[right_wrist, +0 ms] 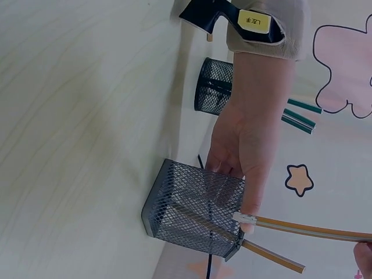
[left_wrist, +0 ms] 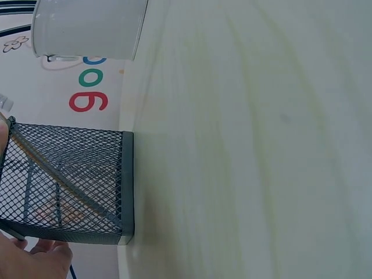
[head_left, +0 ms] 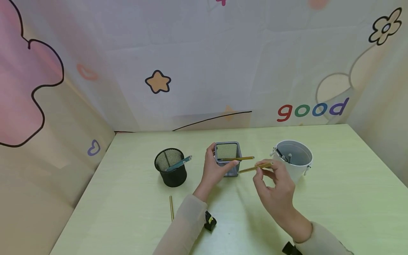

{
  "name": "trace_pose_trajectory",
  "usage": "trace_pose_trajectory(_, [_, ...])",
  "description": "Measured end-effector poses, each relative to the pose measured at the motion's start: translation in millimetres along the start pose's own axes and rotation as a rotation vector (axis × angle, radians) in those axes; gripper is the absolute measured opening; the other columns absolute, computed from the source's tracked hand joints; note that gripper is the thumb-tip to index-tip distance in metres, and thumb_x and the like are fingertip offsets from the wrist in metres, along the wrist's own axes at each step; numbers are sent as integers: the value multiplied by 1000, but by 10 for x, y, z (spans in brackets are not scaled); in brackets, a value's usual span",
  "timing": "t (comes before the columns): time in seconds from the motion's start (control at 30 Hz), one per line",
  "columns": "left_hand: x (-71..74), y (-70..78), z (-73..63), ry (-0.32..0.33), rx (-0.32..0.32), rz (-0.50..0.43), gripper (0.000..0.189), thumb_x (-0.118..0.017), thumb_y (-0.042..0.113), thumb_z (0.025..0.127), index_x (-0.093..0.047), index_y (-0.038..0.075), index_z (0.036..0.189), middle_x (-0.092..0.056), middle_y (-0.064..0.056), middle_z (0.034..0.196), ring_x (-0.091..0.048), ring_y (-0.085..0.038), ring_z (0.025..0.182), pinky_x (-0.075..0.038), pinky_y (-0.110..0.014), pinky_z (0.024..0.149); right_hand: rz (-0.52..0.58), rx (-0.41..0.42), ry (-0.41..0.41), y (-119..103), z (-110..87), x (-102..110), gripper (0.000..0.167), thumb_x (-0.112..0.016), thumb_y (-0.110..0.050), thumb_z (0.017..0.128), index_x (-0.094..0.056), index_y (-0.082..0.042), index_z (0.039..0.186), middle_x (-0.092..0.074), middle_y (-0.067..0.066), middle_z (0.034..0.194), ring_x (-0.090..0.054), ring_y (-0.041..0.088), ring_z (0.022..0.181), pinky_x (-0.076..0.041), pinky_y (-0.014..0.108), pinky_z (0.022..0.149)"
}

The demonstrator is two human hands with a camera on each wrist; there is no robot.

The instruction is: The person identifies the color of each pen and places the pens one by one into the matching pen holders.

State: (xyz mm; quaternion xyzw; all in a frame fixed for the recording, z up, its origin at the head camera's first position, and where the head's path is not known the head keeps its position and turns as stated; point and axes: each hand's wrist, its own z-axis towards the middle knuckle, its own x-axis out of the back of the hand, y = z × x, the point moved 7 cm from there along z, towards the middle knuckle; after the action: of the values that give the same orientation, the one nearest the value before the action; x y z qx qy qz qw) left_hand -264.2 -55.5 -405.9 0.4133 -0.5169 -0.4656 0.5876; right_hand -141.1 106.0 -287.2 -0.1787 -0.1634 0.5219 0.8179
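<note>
A square grey mesh pen holder (head_left: 227, 150) stands mid-table, gripped by my left hand (head_left: 214, 171), with the thumb across its front and the fingers at its far side. One thin gold stick (right_wrist: 273, 257) leans inside, its upper end poking out over the rim. My right hand (head_left: 278, 187) pinches a second gold stick (right_wrist: 317, 231) between thumb and fingertips. This one slants, its pale end close to the holder's rim beside my left thumb. Only a fingertip of the right hand appears in the right wrist view.
Left of the holder stands a round black mesh cup (head_left: 174, 179) with teal sticks (head_left: 178, 164) in it. A white bucket (head_left: 299, 172) on the right contains dark and grey sticks. Another gold stick (head_left: 171, 207) lies on the table by my left sleeve. A printed curtain hangs behind.
</note>
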Motion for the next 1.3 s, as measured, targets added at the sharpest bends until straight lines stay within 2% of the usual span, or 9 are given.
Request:
trace_pose_trajectory(0.2, [6,-1,1,-1,0,13,94,-81,26,76,-22,7,147,-37,-18,142,-40,-33,130,-39,-48,106,32,9,42,22,21,1,19,-56,10,78,-55,18,95,-59,22,90,-59,6,94,-50,11,81])
trace_pose_trajectory(0.4, [-3,-16,10,1,15,15,93,-80,26,76,-23,8,147,-38,-17,142,-40,-32,130,-39,-48,106,55,38,74,35,40,6,25,-56,-5,89,-52,19,94,-62,13,95,-61,10,94,-51,13,83])
trace_pose_trajectory(0.57, [-3,-21,12,3,25,11,92,-81,27,76,-24,10,147,-38,-16,141,-41,-31,130,-39,-48,106,71,61,86,53,45,4,36,-56,-16,94,-51,20,93,-58,23,90,-61,5,96,-50,12,83])
trace_pose_trajectory(0.7, [-5,-14,11,2,22,10,92,-81,26,76,-24,9,146,-38,-17,141,-41,-32,129,-39,-47,106,95,77,103,66,37,4,39,-56,-17,94,-50,21,92,-54,30,87,-60,3,97,-50,12,83])
trace_pose_trajectory(0.87, [2,-1,5,4,8,16,92,-81,26,76,-24,9,146,-39,-17,140,-42,-32,129,-40,-47,105,109,72,100,94,30,-15,35,-57,-13,93,-50,21,92,-54,30,87,-61,4,97,-51,13,83])
trace_pose_trajectory(1.1, [2,-5,-3,1,15,16,91,-80,27,76,-24,10,146,-38,-17,141,-41,-32,129,-39,-48,105,54,23,21,173,-31,-80,21,-56,5,85,-50,20,99,-55,29,91,-58,2,100,-49,13,86])
trace_pose_trajectory(1.3, [5,-3,-4,-1,12,25,91,-80,27,76,-24,11,146,-39,-16,141,-41,-32,130,-38,-48,106,4,-17,-18,253,-70,-119,28,-55,20,74,-50,18,101,-56,27,93,-57,-1,99,-48,11,85])
